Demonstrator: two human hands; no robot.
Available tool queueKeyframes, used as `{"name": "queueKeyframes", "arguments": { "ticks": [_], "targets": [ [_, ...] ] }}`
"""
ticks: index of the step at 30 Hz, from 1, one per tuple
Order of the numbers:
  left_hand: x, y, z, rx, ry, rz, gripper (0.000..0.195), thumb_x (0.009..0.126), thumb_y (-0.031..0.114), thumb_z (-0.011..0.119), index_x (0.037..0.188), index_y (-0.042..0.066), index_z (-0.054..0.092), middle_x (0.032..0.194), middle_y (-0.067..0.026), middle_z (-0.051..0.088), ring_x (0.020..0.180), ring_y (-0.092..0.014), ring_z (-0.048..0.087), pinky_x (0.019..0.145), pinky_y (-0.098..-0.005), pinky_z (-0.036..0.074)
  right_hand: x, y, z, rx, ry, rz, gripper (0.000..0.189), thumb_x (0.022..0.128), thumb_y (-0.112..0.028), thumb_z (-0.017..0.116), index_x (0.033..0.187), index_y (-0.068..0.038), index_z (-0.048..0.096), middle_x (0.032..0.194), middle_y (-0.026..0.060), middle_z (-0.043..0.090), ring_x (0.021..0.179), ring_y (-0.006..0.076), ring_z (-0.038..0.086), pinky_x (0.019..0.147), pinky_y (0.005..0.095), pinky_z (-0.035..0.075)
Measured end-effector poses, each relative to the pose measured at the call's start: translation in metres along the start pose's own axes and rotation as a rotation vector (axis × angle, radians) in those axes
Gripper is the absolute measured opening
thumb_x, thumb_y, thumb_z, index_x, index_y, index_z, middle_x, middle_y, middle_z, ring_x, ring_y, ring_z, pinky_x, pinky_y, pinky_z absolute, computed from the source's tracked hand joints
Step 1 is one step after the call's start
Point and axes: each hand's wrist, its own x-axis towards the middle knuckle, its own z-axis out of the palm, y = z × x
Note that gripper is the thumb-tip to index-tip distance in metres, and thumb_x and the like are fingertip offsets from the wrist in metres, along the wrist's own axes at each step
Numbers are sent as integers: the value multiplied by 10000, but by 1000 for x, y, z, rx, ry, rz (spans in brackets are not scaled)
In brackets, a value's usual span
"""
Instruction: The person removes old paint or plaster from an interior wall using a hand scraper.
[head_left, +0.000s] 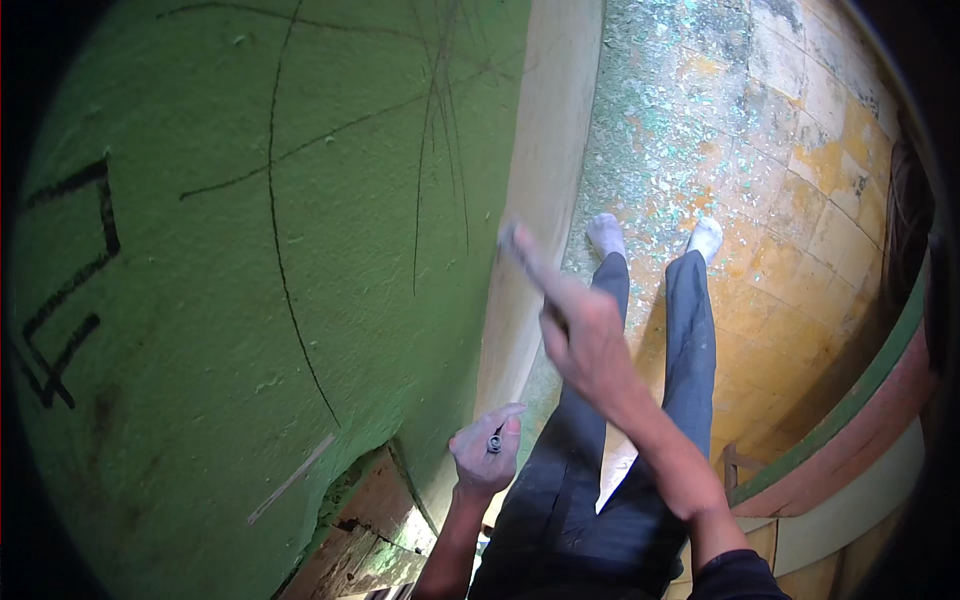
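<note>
My left hand is curled around a small grey roll, whose spiral end shows between thumb and fingers; its material is unclear. Pale dust coats this hand. My right hand is held out over my leg, index finger stretched toward the pale band along the foot of the green wall. That fingertip is grey and blurred, so I cannot tell whether it touches the band or carries something. The other right fingers are bent in. Black lines and strokes mark the wall.
Paint flakes litter the worn tiled floor around my feet in pale socks. A low curved ledge, green and pink, runs along the right. At lower left, the wall breaks off at an opening with a worn sill.
</note>
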Motion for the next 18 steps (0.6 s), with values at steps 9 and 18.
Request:
{"name": "queueKeyframes", "arguments": {
  "ticks": [9,18],
  "targets": [
    [2,5,0,-12,-37,-11,144,912,26,607,979,5,732,715,-63,683,470,-62,455,458,-238,344,-3,0,-8,20,-41,-10,778,766,149,478,1503,-98,447,871,218,644,669,306,604,741,376,488],
    [-1,1,0,-11,-53,-46,146,916,20,604,982,0,731,643,-25,600,479,-60,447,460,-240,340,-6,-9,-3,43,-90,59,790,776,118,484,1517,-150,431,812,227,608,653,337,576,711,394,484]
  ]
}}
